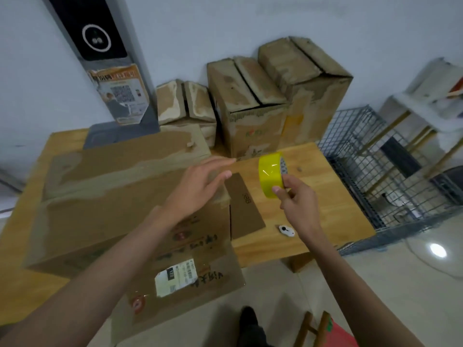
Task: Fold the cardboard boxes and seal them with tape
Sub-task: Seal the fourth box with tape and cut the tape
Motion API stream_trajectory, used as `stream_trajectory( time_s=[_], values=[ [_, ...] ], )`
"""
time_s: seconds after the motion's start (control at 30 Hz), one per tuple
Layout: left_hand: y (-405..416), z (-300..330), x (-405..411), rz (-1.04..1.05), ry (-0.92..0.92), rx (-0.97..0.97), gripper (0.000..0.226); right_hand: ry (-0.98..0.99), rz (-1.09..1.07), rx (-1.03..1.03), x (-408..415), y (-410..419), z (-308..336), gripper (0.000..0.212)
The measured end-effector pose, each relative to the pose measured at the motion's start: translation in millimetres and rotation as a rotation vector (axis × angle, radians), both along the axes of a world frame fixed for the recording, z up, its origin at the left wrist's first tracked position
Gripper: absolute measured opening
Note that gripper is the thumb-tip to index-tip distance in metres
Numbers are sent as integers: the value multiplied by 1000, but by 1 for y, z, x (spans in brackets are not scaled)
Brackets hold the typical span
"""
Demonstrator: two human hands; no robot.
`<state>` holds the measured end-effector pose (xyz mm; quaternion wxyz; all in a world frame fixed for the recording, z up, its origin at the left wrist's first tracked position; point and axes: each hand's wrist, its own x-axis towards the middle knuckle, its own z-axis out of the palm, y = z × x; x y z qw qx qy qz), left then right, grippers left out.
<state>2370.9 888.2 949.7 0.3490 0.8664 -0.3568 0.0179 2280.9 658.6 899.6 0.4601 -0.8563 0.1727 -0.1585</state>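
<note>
1. large cardboard box (120, 196): lies on its side across the wooden tabletop (313, 196), one flap (246, 204) standing out at the right end and another hanging over the near edge.
2. left hand (198, 189): fingers straight and spread, holding nothing, palm over the box's top right corner.
3. right hand (298, 204): fingers curled round the yellow tape roll (271, 175), held upright just beside the box's right end; whether a free tape end is drawn off cannot be told.
4. step in hand, as judged: starting a strip. advice: press the flaps shut and flush with the left hand, anchor the tape end down the side first, then pull along the seam taut, smoothing behind.
5. three cardboard boxes (250, 106) by the wall: top flaps folded down with open seams, no tape evident; contents hidden.
6. wire basket (375, 171) right of the tabletop: contents unclear.
7. small white object (286, 230): on the tabletop near the right forearm.
</note>
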Motion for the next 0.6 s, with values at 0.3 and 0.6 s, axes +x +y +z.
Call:
stream_trajectory(
  time_s=[0.3,0.6],
  values=[
    [75,68,-46,-77,-121,-78,39,-104,224,-67,-63,129,81,8],
    [196,72,-110,201,-114,-96,22,-89,345,-7,-79,248,85,6]
  ],
)
